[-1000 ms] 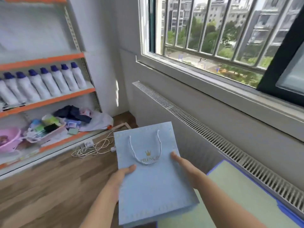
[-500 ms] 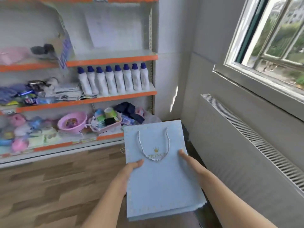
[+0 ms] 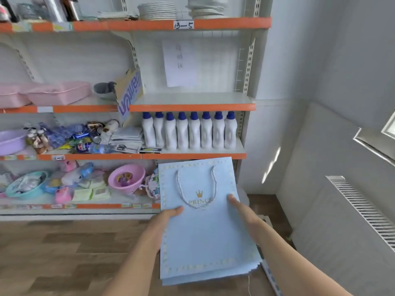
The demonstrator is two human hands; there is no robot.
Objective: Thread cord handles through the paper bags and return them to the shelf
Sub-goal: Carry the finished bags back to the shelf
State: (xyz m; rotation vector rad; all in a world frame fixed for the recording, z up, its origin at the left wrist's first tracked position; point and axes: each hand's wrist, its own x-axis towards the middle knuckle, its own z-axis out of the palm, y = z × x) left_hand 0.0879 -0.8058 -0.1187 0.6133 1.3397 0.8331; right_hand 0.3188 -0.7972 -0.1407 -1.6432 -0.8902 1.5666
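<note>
Paper bags [image 3: 205, 238], pale blue and stacked flat, sit between the person's two hands in front of the shelf [image 3: 192, 107], where half a second ago they were held farther back with the window still in sight. Now the view has swung left and closer: the shelf fills the scene, a top tier with stacked plates [image 3: 157, 10] has come into sight, and only a sliver of window frame shows at the right edge. The white cord handle [image 3: 195, 189] still loops down over the crown print on the top bag. The left hand [image 3: 164, 221] keeps its grip clamped on the stack's left edge, thumb lying across the top face, fingers hidden beneath. The right hand [image 3: 243, 212] likewise holds the right edge, thumb on top. Both forearms reach forward and slightly inward. Above the bags stands a row of white bottles [image 3: 189, 131] with blue caps; the radiator [image 3: 361, 212] lies to the right.
</note>
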